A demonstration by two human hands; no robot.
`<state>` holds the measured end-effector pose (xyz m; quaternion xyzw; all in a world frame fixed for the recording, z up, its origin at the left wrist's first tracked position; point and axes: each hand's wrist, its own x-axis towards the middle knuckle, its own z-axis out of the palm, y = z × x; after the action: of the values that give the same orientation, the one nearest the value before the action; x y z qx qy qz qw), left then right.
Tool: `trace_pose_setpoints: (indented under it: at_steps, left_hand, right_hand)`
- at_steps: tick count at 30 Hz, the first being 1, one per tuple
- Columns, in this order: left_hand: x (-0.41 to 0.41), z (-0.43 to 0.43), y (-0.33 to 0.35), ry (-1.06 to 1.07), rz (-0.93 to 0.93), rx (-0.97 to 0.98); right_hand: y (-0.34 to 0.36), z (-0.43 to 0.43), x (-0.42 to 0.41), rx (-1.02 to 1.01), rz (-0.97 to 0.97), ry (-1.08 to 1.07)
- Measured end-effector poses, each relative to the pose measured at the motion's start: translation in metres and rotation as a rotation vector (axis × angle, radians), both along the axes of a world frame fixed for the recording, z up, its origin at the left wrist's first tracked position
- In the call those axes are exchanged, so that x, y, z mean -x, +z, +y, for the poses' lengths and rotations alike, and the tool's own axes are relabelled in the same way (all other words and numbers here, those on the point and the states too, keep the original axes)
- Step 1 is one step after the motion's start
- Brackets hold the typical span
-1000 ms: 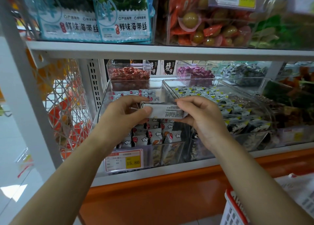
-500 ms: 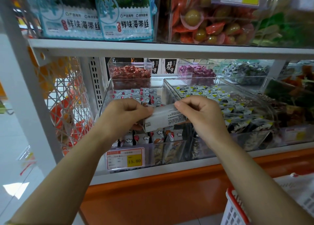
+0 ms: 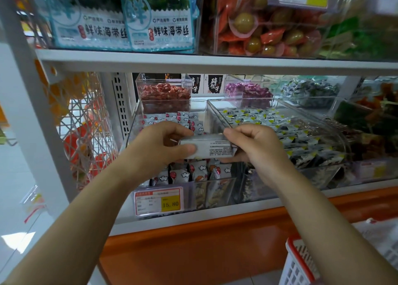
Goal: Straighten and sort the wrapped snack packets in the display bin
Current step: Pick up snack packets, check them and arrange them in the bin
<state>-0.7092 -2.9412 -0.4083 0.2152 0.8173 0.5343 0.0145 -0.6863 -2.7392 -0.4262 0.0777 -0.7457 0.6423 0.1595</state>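
Observation:
A white wrapped snack packet (image 3: 210, 147) with small black print is held level in front of the clear display bin (image 3: 217, 190). My left hand (image 3: 158, 143) pinches its left end with thumb and fingers. My right hand (image 3: 255, 144) grips its right end, fingers curled over the top. Below and behind the hands, the bin holds several white packets with red and cloud prints (image 3: 200, 174), standing in rows. The middle of the bin is hidden by my hands.
A second clear bin (image 3: 336, 134) with black, white and yellow packets sits to the right. A price tag (image 3: 158, 200) reads 15.80. Small tubs of red sweets (image 3: 164, 97) and purple sweets (image 3: 247, 90) stand behind. A shelf board (image 3: 215, 63) runs overhead. A red-rimmed basket (image 3: 299, 263) is at lower right.
The packet tilted half a second ago, right end up; now it lies level again between both hands. The hands stayed in about the same place over the bin.

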Motion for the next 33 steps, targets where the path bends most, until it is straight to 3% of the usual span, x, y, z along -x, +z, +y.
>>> trace_pose_setpoints:
  at_steps: [3,9,18,22,25,30,33]
  left_hand:
    - [0.001,-0.001,0.0,0.009,0.024,0.03]
    - [0.002,0.0,-0.003,-0.004,0.083,0.053]
    - [0.005,0.006,-0.012,0.142,0.045,-0.045]
    - [0.006,0.011,-0.014,0.225,0.053,-0.102]
    - [0.002,0.02,-0.013,0.199,0.089,-0.134]
    - [0.028,0.023,-0.017,0.314,0.301,0.172]
    - [0.06,0.027,-0.022,0.22,0.309,0.436]
  right_hand:
    - [0.005,0.011,-0.001,0.016,-0.1,0.101]
    - [0.005,0.019,-0.001,0.03,-0.114,0.161]
    - [-0.006,0.005,0.001,0.079,-0.039,0.086]
    - [-0.007,-0.004,0.001,-0.137,0.059,0.024]
    - [-0.003,-0.004,0.004,-0.146,0.121,-0.113]
    - [0.001,0.004,0.015,0.099,0.125,-0.321]
    - [-0.001,0.006,0.023,0.108,0.078,-0.402]
